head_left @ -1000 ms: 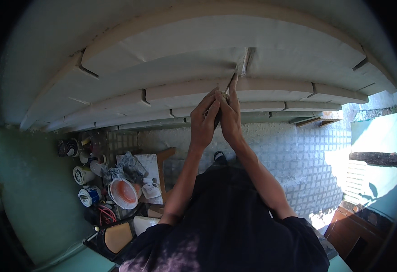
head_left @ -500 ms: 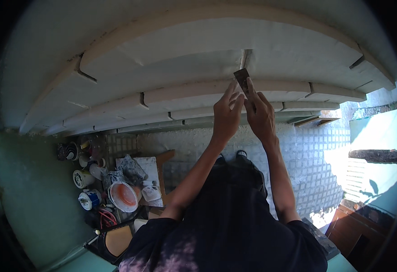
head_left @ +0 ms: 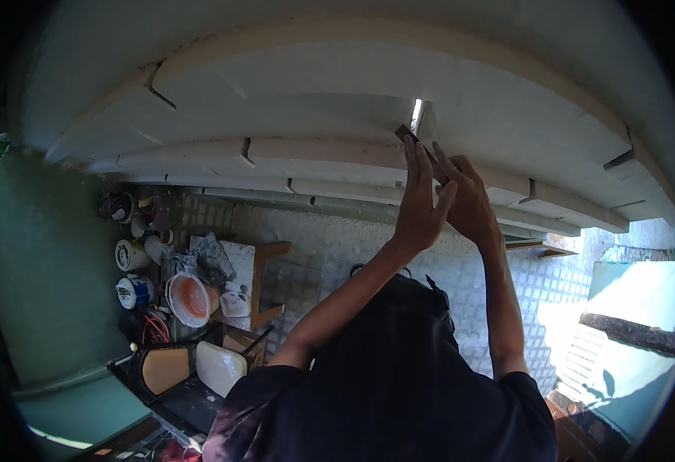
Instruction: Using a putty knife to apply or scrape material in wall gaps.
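Note:
Both my arms reach up toward a pale overhead surface with stepped ledges (head_left: pixel 314 150). My right hand (head_left: pixel 470 199) is closed on a dark, flat, scraper-like tool (head_left: pixel 404 132), whose far end shows past my fingers. My left hand (head_left: pixel 420 209) lies against the tool with its fingers stretched out and its thumb apart. The tool's end is just below a narrow bright slot (head_left: pixel 417 112) in the surface. My fingers hide most of the tool, so its handle cannot be made out.
On the left below stand a red-and-white basin (head_left: pixel 191 300), several paint buckets (head_left: pixel 131 256) and a small wooden table (head_left: pixel 272 248) with a plastic bag on it. Chairs (head_left: pixel 220 368) are at the lower left. A tiled floor (head_left: pixel 530 300) lies beneath, sunlit at right.
My hands have moved slightly right and down relative to the picture, and the left fingers now lie along the tool. The slot looks brighter. The view has shifted.

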Demonstrator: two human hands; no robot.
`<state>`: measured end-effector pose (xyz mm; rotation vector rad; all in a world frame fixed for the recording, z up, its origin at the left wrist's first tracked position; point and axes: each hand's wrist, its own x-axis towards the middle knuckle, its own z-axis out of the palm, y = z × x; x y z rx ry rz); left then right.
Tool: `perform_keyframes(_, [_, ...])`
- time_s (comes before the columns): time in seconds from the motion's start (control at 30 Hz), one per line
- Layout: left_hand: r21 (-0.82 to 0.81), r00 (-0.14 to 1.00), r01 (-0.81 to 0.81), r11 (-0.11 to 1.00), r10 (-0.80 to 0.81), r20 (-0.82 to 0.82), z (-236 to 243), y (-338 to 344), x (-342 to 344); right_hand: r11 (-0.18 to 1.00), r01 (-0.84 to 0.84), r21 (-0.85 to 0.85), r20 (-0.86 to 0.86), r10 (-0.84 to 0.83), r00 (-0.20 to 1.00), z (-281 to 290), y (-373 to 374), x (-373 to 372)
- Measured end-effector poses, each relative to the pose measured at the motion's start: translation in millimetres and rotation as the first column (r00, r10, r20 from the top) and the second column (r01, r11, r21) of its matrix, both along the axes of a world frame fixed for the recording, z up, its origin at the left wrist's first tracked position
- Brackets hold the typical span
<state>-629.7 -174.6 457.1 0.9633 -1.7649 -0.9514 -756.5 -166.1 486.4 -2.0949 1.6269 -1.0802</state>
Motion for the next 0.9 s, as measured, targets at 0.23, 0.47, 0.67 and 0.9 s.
perform_keyframes(0.23, [0.005, 0.994, -0.095, 0.995, 0.095, -0.063, 0, -2, -22, 0.994, -0.11, -0.007, 0.059, 0.11, 0.992, 7, 1, -27])
perform_keyframes(0.47, [0.005, 0.975, -0.165, 0.986, 0.164, -0.152, 1, -6, -34, 0.992, -0.117, -0.049, 0.016, 0.118, 0.993, -6, -6, -25])
perform_keyframes(0.67, [0.014, 0.967, -0.193, 0.981, 0.192, -0.166, 3, -1, -44, 0.983, -0.138, -0.123, -0.019, 0.137, 0.99, -6, -7, -30])
perform_keyframes(0.9, [0.006, 0.963, -0.219, 0.976, 0.217, -0.158, 0, -5, -49, 0.988, -0.138, -0.069, 0.044, 0.141, 0.989, -9, -11, -33])
